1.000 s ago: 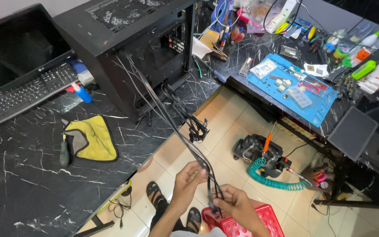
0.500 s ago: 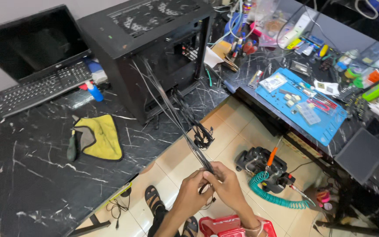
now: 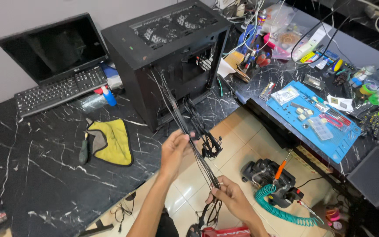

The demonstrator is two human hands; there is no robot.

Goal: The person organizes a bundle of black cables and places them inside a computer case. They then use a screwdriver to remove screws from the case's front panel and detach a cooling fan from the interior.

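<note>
Black marble-pattern desk [image 3: 36, 184] with white veining, L-shaped, continuing along right side. Plain light grey wall [image 3: 5, 17] behind. Beige glossy tiled floor [image 3: 242, 145] below, reflecting overhead light. Illumination even, bright.

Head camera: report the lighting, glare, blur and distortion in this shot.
Head view: even, bright indoor light with soft shadows; faint sheen on the black marble-patterned tabletop; wide-angle bending toward the edges; the left hand, the right hand and the bundle of thin black cables are fairly sharp, with little motion blur.
</note>
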